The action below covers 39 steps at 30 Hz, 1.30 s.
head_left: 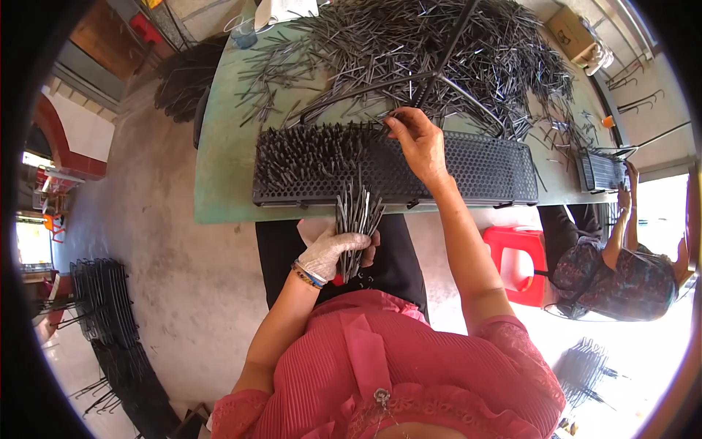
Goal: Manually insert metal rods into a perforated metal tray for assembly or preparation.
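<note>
A bundle of thin black sticks [358, 212] stands upright in my left hand [329, 257], which wears a white glove and is closed around its lower part. Just beyond it, along the table's near edge, lies a long black perforated rack [468, 164]. Many upright black sticks [311, 157] fill the holes of its left part; bare holes show on the right. My right hand [418, 143], ungloved, reaches over the rack's far edge, where the filled part ends. Its thumb and index finger pinch what looks like a single dark stick, mostly hidden among the others.
Loose black sticks [409, 44] heap across the green table [223, 168]. A black metal frame [437, 75] rises behind the rack. Another person [618, 274] works at a smaller rack [601, 172] on the right, near a red stool [515, 256]. Black hooked rods [106, 300] stand at left.
</note>
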Motion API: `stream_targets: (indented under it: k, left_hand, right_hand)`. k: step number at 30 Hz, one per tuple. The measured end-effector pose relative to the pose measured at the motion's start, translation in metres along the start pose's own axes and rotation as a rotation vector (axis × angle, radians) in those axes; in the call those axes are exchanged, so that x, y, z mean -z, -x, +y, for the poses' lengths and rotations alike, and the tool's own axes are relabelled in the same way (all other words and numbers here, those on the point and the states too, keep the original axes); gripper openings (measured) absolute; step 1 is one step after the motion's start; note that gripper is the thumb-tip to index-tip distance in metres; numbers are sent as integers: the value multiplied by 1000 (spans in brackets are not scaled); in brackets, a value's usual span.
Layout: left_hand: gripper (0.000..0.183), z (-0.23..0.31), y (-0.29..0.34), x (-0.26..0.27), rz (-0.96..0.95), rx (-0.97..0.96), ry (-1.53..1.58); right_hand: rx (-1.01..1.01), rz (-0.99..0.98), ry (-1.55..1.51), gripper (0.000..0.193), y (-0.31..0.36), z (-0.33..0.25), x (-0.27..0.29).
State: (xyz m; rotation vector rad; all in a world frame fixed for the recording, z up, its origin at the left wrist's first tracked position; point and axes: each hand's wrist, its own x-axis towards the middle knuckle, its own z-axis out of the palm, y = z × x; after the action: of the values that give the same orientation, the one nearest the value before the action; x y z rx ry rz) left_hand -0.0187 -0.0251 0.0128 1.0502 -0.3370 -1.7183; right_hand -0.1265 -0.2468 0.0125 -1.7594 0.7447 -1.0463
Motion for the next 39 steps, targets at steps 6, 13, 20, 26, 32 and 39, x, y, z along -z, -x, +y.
stream_targets:
  k: [6,13,20,26,32,39]
  left_hand:
    - [23,0,-1,0,9,34,89]
    - [30,4,2,-6,115,27,89]
    - [34,1,3,-3,91,34,104]
    - [31,-5,2,7,89,51,83]
    - [33,-2,3,8,58,35,86]
    - [35,-2,2,7,58,-8,77]
  right_hand:
    - [12,36,29,22,-2,6,5]
    - [126,-38,188,20,-6,2,7]
    - [51,67,101,21,-5,3,4]
    - [141,84,208,21,-2,-2,0]
    - [296,27,256,20,-6,1,0]
    - [306,29,260,22,-5,0,-5]
